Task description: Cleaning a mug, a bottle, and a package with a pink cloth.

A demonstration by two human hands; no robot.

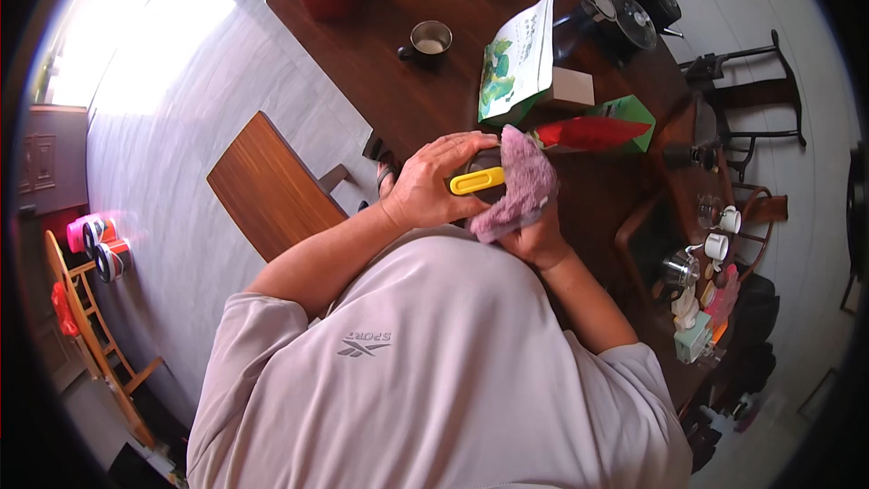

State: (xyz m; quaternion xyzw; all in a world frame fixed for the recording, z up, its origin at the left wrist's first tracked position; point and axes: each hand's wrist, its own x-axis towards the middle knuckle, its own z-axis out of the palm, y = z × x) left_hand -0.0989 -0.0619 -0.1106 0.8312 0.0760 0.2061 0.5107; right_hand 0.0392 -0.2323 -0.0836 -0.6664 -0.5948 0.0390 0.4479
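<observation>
Just above my shirt front, my left hand (434,180) grips a dark rounded object, possibly a bottle or its lid, with a yellow handle-like piece (477,180) facing up. A fluffy purple cloth (523,180) is wrapped against the object's right side. My right hand (540,234) holds the cloth from below and to the right, its fingers mostly covered. The cloth and both hands hide most of the dark object. Beyond them on the dark wooden table (380,75) stands a metal cup (431,39) with a black handle and some pale content.
A white-and-green packet (519,58), a small box (572,88) and a red packet (594,132) lie beyond my hands. A tea tray (648,238), white cups (716,246) and a glass pot (681,268) are at right. A wooden stool (271,183) stands left.
</observation>
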